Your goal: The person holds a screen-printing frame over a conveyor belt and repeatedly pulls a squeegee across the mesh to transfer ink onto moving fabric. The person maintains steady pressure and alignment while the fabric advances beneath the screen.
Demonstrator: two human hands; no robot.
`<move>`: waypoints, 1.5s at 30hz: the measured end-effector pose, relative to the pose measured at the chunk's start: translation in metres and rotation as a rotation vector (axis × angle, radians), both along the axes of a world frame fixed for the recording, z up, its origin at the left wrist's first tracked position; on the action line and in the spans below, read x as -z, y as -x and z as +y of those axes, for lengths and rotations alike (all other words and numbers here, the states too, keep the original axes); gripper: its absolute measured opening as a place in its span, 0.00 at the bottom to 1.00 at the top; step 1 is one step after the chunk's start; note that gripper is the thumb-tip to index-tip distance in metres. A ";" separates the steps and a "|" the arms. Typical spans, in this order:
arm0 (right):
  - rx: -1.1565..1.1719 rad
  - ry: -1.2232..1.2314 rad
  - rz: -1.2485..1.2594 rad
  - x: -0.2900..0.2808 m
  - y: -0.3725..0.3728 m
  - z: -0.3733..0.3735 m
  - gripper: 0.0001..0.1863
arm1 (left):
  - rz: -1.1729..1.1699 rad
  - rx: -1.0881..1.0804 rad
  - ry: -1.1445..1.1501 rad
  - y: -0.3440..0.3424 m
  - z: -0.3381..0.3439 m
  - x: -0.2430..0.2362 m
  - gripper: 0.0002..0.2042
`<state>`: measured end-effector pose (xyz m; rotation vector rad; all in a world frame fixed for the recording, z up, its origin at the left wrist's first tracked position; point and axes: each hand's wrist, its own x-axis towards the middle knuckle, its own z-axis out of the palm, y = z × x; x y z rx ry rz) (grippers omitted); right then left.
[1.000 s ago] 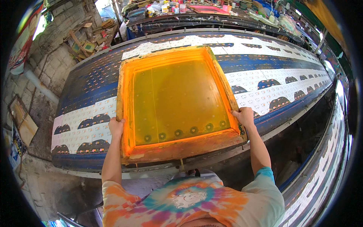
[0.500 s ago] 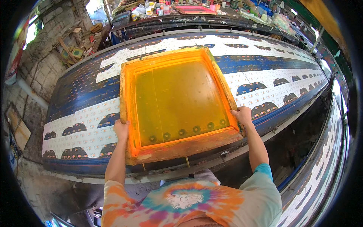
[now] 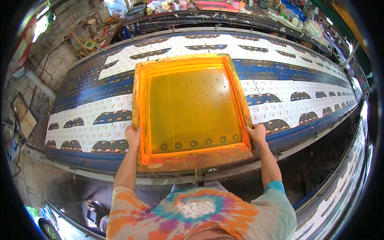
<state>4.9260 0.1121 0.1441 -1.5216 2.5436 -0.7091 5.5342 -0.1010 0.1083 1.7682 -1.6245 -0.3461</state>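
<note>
A large square screen-printing frame (image 3: 200, 162) spans the middle of the view, its wooden rails stained orange. Inside it stretches a translucent yellow mesh (image 3: 196, 108), with a row of dark round marks along the near side. My left hand (image 3: 133, 136) grips the left rail near its lower corner. On the opposite rail, my right hand (image 3: 256, 132) is closed round the wood at about the same height. Below and around the frame lie white printed pieces (image 3: 84, 114) with small floral motifs and dark arched cutouts. Whether the frame touches the table, I cannot tell.
The long blue printing table (image 3: 280, 69) runs across the view, with a rail along its near edge. Behind it stands a cluttered bench (image 3: 192, 17) with jars and a pink frame (image 3: 216, 5). Another table with printed pieces (image 3: 340, 192) is at right. A block wall (image 3: 48, 60) rises at left.
The frame has turned slightly and now sits squarer to me, both hands still on its rails. My view has also shifted a little.
</note>
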 end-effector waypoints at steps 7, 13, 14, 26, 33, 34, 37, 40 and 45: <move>-0.019 -0.014 -0.023 0.010 0.019 0.005 0.29 | -0.079 -0.012 -0.034 0.018 0.001 0.007 0.16; -0.005 -0.071 -0.039 0.021 0.023 0.003 0.29 | -0.096 -0.015 -0.092 0.024 -0.005 0.021 0.17; -0.004 -0.127 -0.071 0.015 0.022 0.003 0.29 | -0.122 -0.017 -0.083 0.021 -0.005 0.026 0.17; -0.994 -0.075 0.091 -0.040 -0.194 0.043 0.22 | -0.042 0.009 -0.132 0.022 -0.001 0.022 0.24; -0.668 -0.396 0.192 -0.052 -0.239 -0.004 0.15 | -0.022 -0.051 -0.073 0.015 -0.003 0.029 0.22; -0.671 -0.376 0.184 -0.053 -0.239 -0.007 0.14 | -0.001 -0.040 -0.091 0.015 -0.004 0.028 0.22; -0.673 -0.362 0.189 -0.058 -0.233 -0.009 0.13 | 0.062 -0.012 -0.132 0.017 0.000 0.026 0.22; -0.686 -0.419 0.237 -0.083 -0.237 -0.006 0.12 | 0.088 -0.037 -0.119 0.016 -0.001 0.025 0.21; -0.721 -0.269 0.214 -0.038 -0.237 0.018 0.13 | 0.157 -0.072 -0.194 0.014 -0.003 0.023 0.20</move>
